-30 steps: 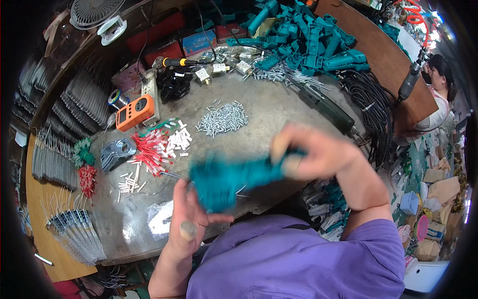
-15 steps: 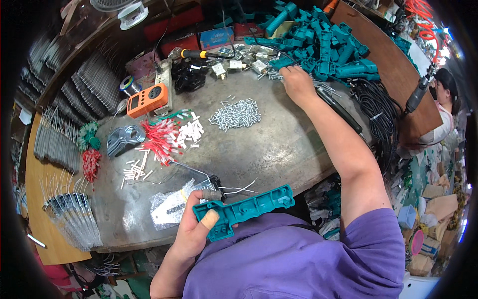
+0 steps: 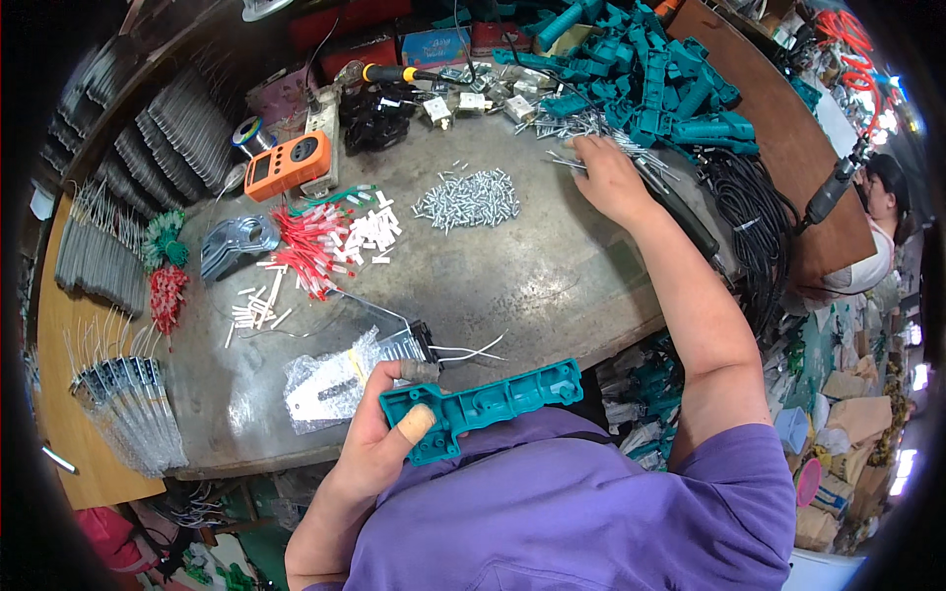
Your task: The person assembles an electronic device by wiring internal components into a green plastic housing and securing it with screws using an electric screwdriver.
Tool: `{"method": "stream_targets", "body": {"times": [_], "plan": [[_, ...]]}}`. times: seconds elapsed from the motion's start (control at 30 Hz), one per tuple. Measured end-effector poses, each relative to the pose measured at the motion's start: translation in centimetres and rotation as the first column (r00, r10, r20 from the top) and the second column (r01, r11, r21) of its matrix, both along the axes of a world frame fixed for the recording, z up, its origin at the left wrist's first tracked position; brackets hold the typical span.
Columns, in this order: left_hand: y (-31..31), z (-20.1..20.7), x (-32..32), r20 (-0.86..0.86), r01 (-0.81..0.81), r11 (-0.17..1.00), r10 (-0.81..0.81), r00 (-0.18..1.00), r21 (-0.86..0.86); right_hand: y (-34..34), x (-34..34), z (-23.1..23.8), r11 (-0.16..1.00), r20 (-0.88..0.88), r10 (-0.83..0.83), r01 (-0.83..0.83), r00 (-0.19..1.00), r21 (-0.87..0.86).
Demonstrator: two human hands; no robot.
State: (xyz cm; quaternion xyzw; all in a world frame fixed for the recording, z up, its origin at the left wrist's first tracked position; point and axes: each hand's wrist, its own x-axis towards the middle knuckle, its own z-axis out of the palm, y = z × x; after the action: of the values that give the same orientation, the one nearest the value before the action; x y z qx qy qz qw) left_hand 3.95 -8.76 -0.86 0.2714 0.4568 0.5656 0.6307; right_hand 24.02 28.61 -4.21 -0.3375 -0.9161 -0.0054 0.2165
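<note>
My left hand (image 3: 382,419) grips a teal plastic housing half (image 3: 483,402), its hollow ribbed side facing up. Tape wraps the thumb, and a grey cover sits on a finger. Just beyond this hand, a black part with two white wires (image 3: 422,340) joins a metal plate on the table. At the back right, my right hand (image 3: 613,182) reaches over a heap of long thin metal rods or screws (image 3: 591,125). Its thumb and fingers are apart, with a few rods between them; the fingertips are partly hidden.
A pile of small screws (image 3: 468,200) lies mid-table. Teal housings (image 3: 650,84) are heaped behind my right hand, near a black cable coil (image 3: 754,212). Leftward are red wire pieces (image 3: 307,246), white sleeves (image 3: 372,229), an orange meter (image 3: 288,165) and bubble-wrapped parts (image 3: 330,384). Another person (image 3: 877,227) sits far right.
My right hand has drawn slightly back toward me, and a few rods now stick out by its fingers. The left hand still holds the housing half. The whole view has shifted a little.
</note>
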Motion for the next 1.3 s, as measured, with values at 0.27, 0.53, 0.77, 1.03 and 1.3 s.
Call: {"method": "stream_targets", "body": {"times": [0.27, 0.53, 0.77, 1.03, 1.3], "plan": [[-0.2, -0.1, 0.2, 0.012, 0.002, 1.000, -0.002, 1.000, 0.006, 0.5, -2.9, 0.8, 0.999, 0.271, 0.032, -0.030, 0.962, -0.010], [-0.9, 0.0, 0.3, 0.013, -0.019, 1.000, 0.019, 1.000, 0.019, 0.7, -2.9, 2.0, 0.995, 0.286, 0.046, -0.018, 0.957, -0.100], [-0.9, -0.8, -0.2, 0.053, -0.125, 0.991, 0.123, 0.991, 0.037, -10.8, -3.9, 6.0, 0.484, -0.538, 0.081, -0.505, 0.839, -0.714], [0.0, -1.0, 0.2, -0.008, -0.184, 0.981, 0.185, 0.983, 0.066, -20.2, -4.8, 6.1, -0.055, -0.615, 0.077, -0.613, 0.784, -0.788], [-0.4, -1.0, 0.1, 0.171, -0.125, 0.992, 0.118, 0.978, 0.029, -21.6, -5.6, 6.0, 0.246, -0.778, 0.160, -0.788, 0.608, -0.565]]}}
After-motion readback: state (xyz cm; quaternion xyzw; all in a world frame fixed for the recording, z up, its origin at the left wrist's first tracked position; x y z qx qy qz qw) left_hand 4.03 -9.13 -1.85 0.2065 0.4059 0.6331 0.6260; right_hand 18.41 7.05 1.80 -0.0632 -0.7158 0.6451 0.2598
